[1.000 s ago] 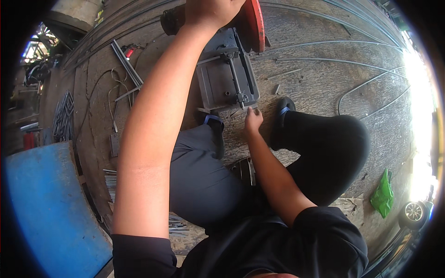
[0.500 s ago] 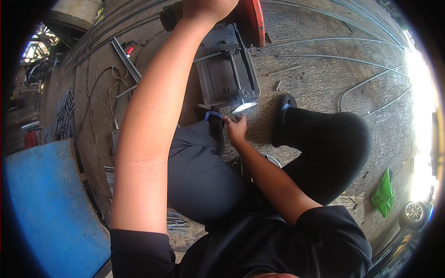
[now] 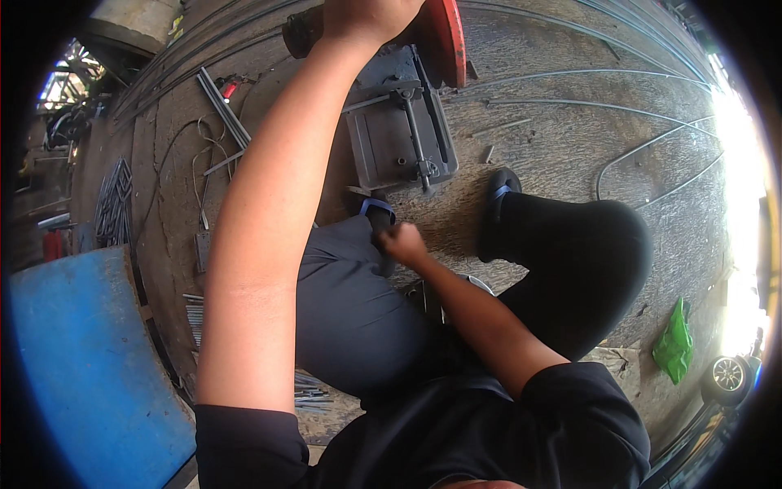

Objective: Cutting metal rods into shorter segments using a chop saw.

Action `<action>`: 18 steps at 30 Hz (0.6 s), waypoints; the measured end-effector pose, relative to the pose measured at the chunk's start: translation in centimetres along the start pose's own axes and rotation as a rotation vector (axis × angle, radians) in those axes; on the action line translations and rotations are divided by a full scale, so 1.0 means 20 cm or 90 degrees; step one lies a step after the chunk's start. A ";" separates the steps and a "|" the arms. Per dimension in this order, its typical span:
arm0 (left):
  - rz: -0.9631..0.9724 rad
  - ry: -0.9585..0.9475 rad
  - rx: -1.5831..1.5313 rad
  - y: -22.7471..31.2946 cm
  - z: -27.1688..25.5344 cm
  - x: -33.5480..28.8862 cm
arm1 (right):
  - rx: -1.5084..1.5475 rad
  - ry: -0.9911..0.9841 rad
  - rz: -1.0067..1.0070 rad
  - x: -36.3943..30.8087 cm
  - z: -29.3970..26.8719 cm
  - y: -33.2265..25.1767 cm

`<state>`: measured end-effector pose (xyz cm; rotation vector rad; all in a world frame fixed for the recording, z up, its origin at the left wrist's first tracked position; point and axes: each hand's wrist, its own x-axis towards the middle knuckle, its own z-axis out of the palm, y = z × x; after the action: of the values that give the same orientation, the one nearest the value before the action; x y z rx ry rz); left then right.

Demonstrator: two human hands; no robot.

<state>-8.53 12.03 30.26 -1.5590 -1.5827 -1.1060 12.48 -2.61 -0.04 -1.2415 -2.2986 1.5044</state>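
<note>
My left hand (image 3: 371, 18) is at the top edge, over a cut-off saw with a red guard (image 3: 450, 41). Its fingers run out of the picture, so what they grip does not show. Below sits the saw's dark metal base (image 3: 379, 151), with a clamp screw rod (image 3: 417, 134) along it. My right hand (image 3: 402, 243) is curled closed and slightly blurred beside my left foot, in a dark sandal with a blue strap (image 3: 376, 205). It is apart from the base, and whatever it may hold is hidden.
Long thin metal rods (image 3: 603, 73) lie across the worn floor. Square tubes (image 3: 221, 106) and bundled rods (image 3: 114, 204) are on the left, near a blue panel (image 3: 98, 359). A green plastic bag (image 3: 673, 342) and a wheel (image 3: 727, 373) are at right.
My right hand has drawn back from the front of the saw base toward me and left, its fingers now curled. The bright white patch at the rod's end is gone. My left hand stays put.
</note>
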 end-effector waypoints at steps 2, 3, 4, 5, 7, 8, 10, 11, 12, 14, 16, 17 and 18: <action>-0.015 -0.016 -0.005 -0.01 0.00 0.01 | -0.019 -0.373 0.102 -0.02 -0.03 -0.04; -0.012 -0.014 -0.005 -0.01 -0.01 0.02 | 0.132 -0.246 0.169 -0.02 0.01 0.02; -0.006 -0.009 -0.010 -0.01 0.01 0.02 | 0.280 -0.111 0.237 -0.02 0.03 0.07; -0.003 -0.010 -0.012 0.01 0.01 0.01 | 0.262 0.062 0.227 0.00 0.06 0.10; -0.006 -0.013 -0.015 0.05 0.02 0.04 | 0.334 0.311 0.170 0.11 0.09 0.24; -0.004 -0.013 -0.013 0.07 0.04 0.06 | 0.429 0.387 0.121 0.18 0.08 0.34; -0.009 -0.015 -0.010 0.04 0.01 0.02 | 0.436 0.350 0.120 0.20 0.06 0.31; -0.014 -0.010 -0.016 0.03 0.01 0.01 | 0.439 0.323 0.117 0.22 0.03 0.29; -0.013 -0.014 -0.013 0.02 0.01 0.00 | 0.442 0.320 0.118 0.23 0.02 0.27; -0.017 -0.008 -0.004 0.02 0.00 0.01 | 0.506 0.265 0.166 0.26 -0.03 0.23; -0.020 -0.003 -0.002 0.02 0.00 0.02 | 0.345 0.258 0.111 0.23 -0.06 0.16; -0.023 -0.003 0.001 0.02 0.01 0.02 | 0.237 0.339 0.056 0.18 -0.03 0.09; -0.022 -0.003 0.004 0.01 0.01 0.02 | 0.126 0.418 0.000 0.12 -0.01 0.04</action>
<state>-8.35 12.33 30.62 -1.5364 -1.6216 -1.1154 11.43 -0.63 -1.42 -1.4062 -1.6821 1.0661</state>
